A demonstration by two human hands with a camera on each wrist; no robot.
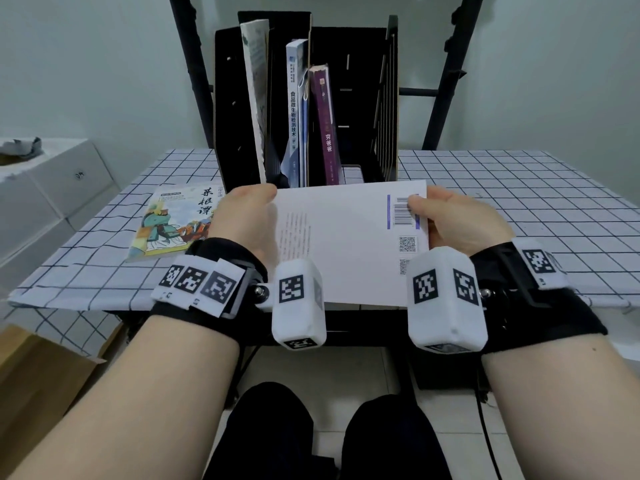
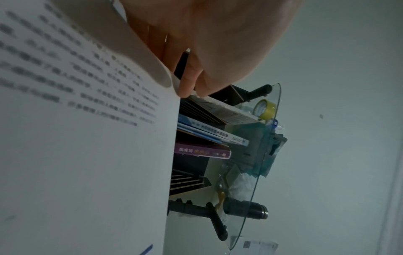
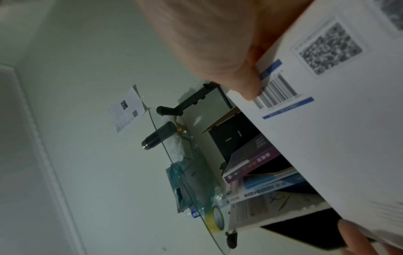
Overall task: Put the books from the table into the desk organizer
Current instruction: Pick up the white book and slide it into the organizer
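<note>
I hold a white book (image 1: 349, 240) back cover up, just in front of the black desk organizer (image 1: 384, 109). My left hand (image 1: 247, 216) grips its left edge, and my right hand (image 1: 446, 220) grips its right edge, thumb on the barcode. The organizer holds a pale book (image 1: 256, 95) in the left slot, a white-and-blue book (image 1: 296, 109) and a purple book (image 1: 323, 123) in the middle slots. An illustrated book (image 1: 173, 223) lies flat on the checked table (image 1: 519, 209), left of my left hand. The white book (image 2: 87, 155) fills the left wrist view, and its barcode corner (image 3: 327, 120) shows in the right wrist view.
White boxes (image 1: 45, 188) stand left of the table, a cardboard box (image 1: 38, 375) below them. A black frame (image 1: 450, 67) rises behind the organizer. The wrist views show a glass shelf (image 2: 268, 138) with a yellow tape roll (image 2: 265, 109) and a dark cylinder (image 2: 246, 209) above the organizer.
</note>
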